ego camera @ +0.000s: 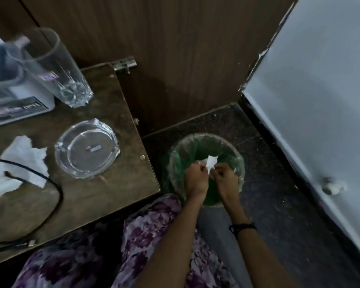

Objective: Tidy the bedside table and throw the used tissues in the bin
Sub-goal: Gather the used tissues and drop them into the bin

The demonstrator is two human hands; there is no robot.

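Head view: both hands are over the bin (206, 142), which sits on the floor just beside the table (116, 194) and has a green liner. Left hand (195, 179) and right hand (224, 179) each have fingers curled, pinching a small white tissue (211, 162) between them, right above the bin's mouth. Looks like the disposal step is in hand: tissue held over the opening, not yet dropped.

On the table, more tissues (23, 165) lie crumpled at the left, partly under a black cable (56, 196) that loops across them. Just beside them to the right is a glass ashtray (87, 148) w/ a couple of tiny bits inside. Further back, a tall glass (56, 67) stands next to a white box (19, 104); the box's print is too blurred to read.

Judgement: task is partway, as the larger tissues aren't binned. Next move prob. calls for letting go so the piece falls inside the liner, not on its rim, then reaching back left to the table. The cable lies over the tissues, so they'd need sliding out from under it w/o dragging it, and w/o knocking the ashtray or glass.
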